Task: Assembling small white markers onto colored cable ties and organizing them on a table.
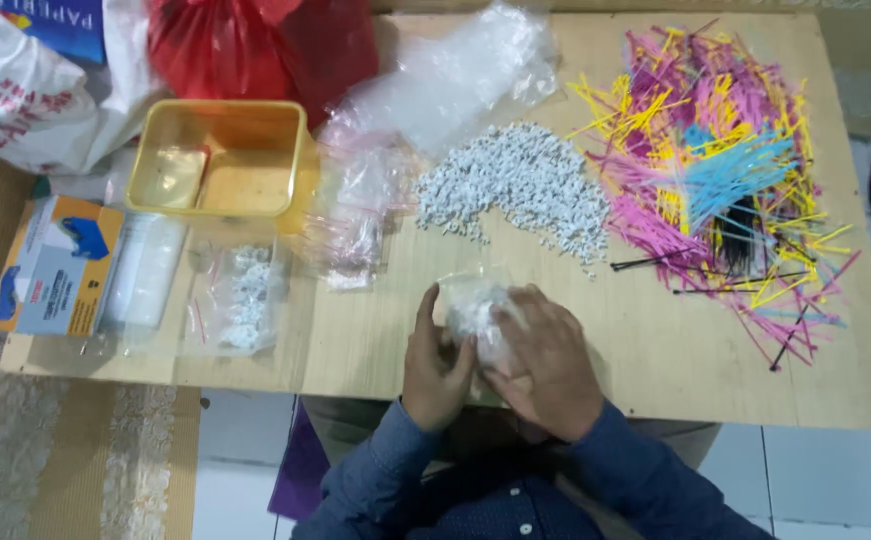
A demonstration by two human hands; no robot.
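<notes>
Wooden table (376,340), pale top, carries everything. Far right: large spread of thin plastic sticks (726,170) in pink, yellow, blue and black, loosely fanned. Centre: heap of small white beads (526,185), with crumpled clear bags (446,80) behind it. Far left: yellow plastic tub (218,158); nearer, a cardboard box (56,265) and a flat clear bag with some white beads (241,295) lying on the table.

Item in hand: small clear bag of white beads (471,305), at the near edge of the table, centre, between both hands. Left hand (438,365) is curled around its left and lower side, fingers closed on the film. Right hand (546,365) lies over its right side, fingers pressing down on it; whether the thumb pinches underneath cannot be told.

Handling, as judged: light, a small fill only. Thin film, soft, shapeless, likely slick; contents loose and will shift and roll with any tilt. Beads look hard, not fragile; the risk is spillage if the mouth is open, and the mouth cannot be seen here. Best hold: gather the film above the fill and support the bulge from below, not squeeze it
</notes>
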